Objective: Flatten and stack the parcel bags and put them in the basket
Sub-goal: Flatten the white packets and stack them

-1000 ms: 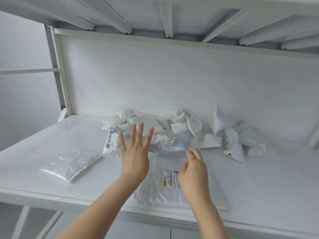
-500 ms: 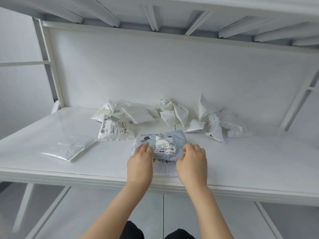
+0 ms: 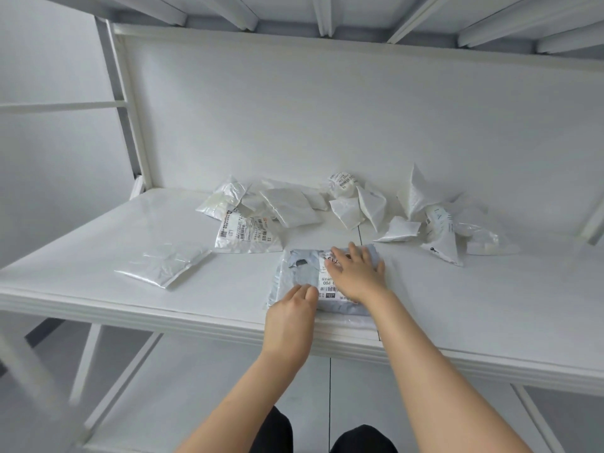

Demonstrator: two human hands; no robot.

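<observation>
Right hand (image 3: 356, 276) lies flat, fingers spread, pressing the blue bag (image 3: 300, 273) (its label (image 3: 327, 285) faces up). Left hand (image 3: 291, 317), fingers straight, touches the bag's near-left edge. The blue bag lies on a clear bag (image 3: 275, 289) near the shelf's (image 3: 98, 256) front edge. Behind, crumpled bags (image 3: 369, 207) lie piled; a flat bag (image 3: 163, 263) lies apart at left.
</observation>
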